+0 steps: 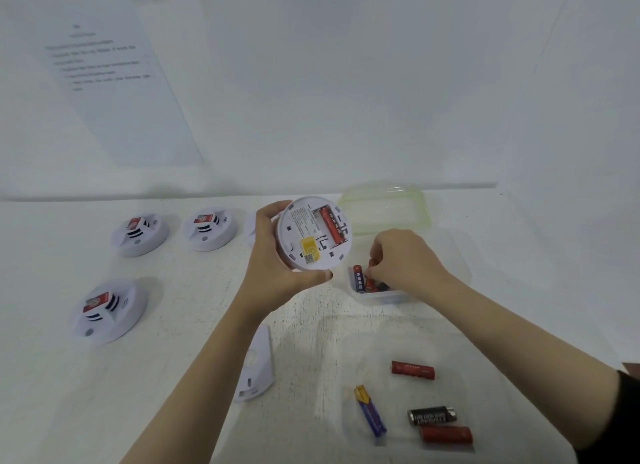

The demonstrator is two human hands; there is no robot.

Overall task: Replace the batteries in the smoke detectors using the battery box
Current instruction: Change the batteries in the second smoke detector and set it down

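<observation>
Left hand point(277, 255) holds smoke detector point(313, 235); right hand point(405, 259) pinches battery point(370, 283) in box point(381, 295)

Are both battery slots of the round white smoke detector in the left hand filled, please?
No, the white smoke detector holds one red battery; the slot beside it is bare.

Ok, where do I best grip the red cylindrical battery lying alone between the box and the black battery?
Pinch the red cylindrical battery mid-barrel from above, across its far and near long sides. It lies flat, axis left to right, nothing touching it.
</observation>
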